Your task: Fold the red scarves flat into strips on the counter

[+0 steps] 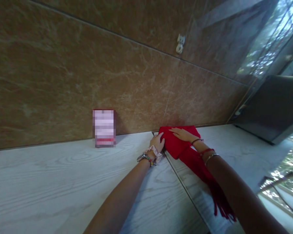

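Note:
A red scarf [177,148] lies on the pale wood-grain surface, close against the brown wall. Its upper part is folded into a flat bundle, and a long tail with a fringed end runs toward me under my right forearm. My right hand [183,134] rests flat on top of the bundle with the fingers stretched out. At the bundle's left edge, my left hand [157,142] touches the cloth, its thumb apart from the fingers. Both wrists wear bracelets, and a pink scrunchie [156,154] circles the left one.
A blurred pink-and-white box [104,128] leans upright against the brown tiled wall [63,81]. A small white hook [180,44] is fixed on the wall. One seam crosses the surface [63,182] beside the scarf. At the right are a dark grey panel [271,107] and windows with bars.

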{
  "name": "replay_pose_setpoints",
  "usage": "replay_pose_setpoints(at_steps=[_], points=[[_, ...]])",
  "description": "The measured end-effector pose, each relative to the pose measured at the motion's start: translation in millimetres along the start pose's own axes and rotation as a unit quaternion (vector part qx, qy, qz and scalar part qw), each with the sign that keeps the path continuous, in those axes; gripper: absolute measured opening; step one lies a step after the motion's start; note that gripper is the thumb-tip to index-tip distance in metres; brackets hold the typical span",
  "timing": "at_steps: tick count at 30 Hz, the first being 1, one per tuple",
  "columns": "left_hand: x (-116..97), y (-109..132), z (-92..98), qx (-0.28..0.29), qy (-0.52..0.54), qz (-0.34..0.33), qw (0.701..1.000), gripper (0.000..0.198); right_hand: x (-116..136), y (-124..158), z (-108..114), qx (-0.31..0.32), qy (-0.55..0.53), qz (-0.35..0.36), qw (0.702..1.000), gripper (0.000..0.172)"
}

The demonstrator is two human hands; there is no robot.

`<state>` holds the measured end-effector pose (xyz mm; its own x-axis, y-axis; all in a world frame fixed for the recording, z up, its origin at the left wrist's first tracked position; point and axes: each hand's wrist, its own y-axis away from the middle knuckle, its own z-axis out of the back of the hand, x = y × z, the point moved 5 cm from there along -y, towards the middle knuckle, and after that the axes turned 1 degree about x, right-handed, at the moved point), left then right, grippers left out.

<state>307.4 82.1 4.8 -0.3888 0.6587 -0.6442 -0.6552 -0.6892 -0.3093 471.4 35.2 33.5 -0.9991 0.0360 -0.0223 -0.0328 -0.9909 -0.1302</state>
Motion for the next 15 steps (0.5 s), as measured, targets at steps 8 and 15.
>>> replay_pose_setpoints(at_steps=[8, 15], points=[[8, -5, 10.2, -0.02, 0.035, 0.048, 0.998, 0.038, -33, -6, -15, 0.001, 0.026, -0.092, 0.995, 0.035], [-3, 5, 0.1, -0.008, -0.043, -0.01, 0.999, 0.046, -81, 12, -8, -0.062, 0.018, -0.262, 0.963, 0.045]])
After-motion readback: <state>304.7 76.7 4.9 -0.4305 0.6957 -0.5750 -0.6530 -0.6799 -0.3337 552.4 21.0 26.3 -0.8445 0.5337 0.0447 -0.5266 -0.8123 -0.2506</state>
